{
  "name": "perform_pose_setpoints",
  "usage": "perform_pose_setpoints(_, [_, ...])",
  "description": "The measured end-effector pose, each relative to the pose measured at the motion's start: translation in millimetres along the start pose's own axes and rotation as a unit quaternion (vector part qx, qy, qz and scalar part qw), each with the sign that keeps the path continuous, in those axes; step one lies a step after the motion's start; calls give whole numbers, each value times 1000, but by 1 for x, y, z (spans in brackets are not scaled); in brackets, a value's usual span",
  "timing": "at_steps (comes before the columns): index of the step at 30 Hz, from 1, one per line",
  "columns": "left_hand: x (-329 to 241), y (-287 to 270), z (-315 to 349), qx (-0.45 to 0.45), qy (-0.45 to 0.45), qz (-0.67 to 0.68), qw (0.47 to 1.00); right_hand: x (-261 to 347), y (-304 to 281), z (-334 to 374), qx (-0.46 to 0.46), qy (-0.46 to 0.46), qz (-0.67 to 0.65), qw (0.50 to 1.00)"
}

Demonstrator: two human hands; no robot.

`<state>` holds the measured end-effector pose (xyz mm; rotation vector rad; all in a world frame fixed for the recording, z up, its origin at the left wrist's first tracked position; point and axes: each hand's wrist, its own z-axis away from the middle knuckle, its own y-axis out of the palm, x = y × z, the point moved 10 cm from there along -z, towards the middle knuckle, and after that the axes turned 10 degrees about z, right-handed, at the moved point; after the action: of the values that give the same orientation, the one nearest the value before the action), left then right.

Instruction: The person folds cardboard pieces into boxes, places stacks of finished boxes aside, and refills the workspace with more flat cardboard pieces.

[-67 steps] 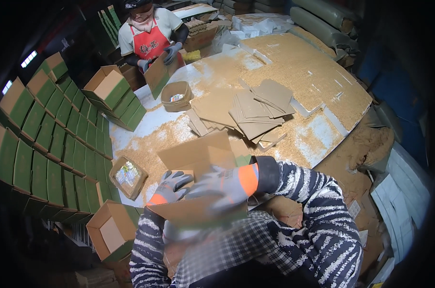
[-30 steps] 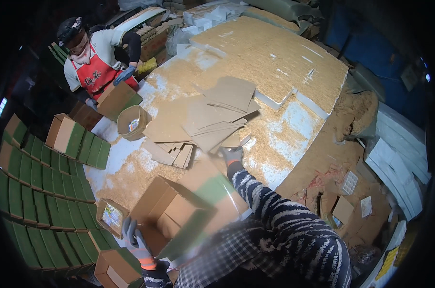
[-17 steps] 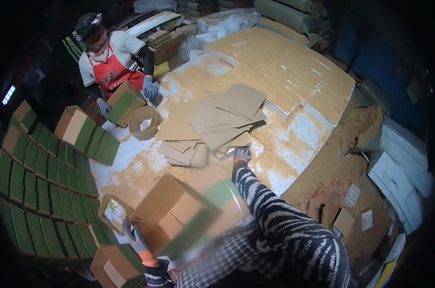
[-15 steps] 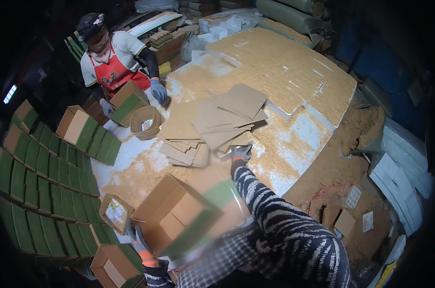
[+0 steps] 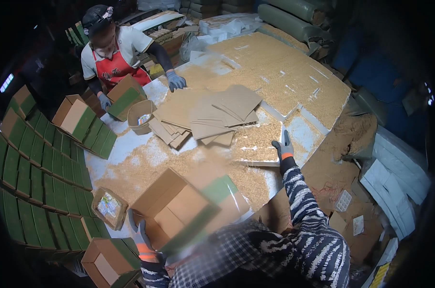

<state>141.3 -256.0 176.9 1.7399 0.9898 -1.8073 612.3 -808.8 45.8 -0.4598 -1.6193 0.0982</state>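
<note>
My left hand (image 5: 143,240), in a grey glove with an orange cuff, grips the near-left wall of an open cardboard box (image 5: 179,206) with a green lower band. The box is tilted, so its inside shows. Farther right, my right hand (image 5: 283,146), gloved alike, holds the right edge of a shallow white foam tray (image 5: 263,164) filled with tan, grainy material. Its thumb lies over the rim and its fingers run along the side. Beside the tray, overlapping its left part, is a loose pile of flat cardboard sheets (image 5: 224,113).
Small baskets with colourful packets, one (image 5: 110,207) near my left hand and another (image 5: 141,117) farther off, stand on the table (image 5: 100,165). Rows of green-and-brown boxes (image 5: 40,182) line the left. Across the table, a co-worker (image 5: 114,57) in a red apron touches a box.
My right hand has moved right, and the foam tray has slid out with it from beside the cardboard pile. My left hand stays on the box. The co-worker's hand has shifted toward the sheets.
</note>
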Motion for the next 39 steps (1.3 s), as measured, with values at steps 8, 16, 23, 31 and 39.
perform_pose_setpoints(8, [5, 43, -3, 42, 32, 45, 998, 131, -149, 25, 47, 35, -178, 982])
perform_pose_setpoints(16, [38, 83, -41, 66, 179, -46, 980, 339, 19, 130, 376, -81, -167, 908])
perform_pose_setpoints(23, [26, 60, -35, -9, 63, 123, 990, 284, 203, 241, 461, -200, 183, 845])
perform_pose_setpoints(31, [11, 40, -27, -16, 6, 83, 996, 251, 257, 271, 466, -360, 502, 633])
perform_pose_setpoints(39, [-19, 49, -25, 15, -7, 50, 999, 294, 239, 269, 479, -529, 228, 663])
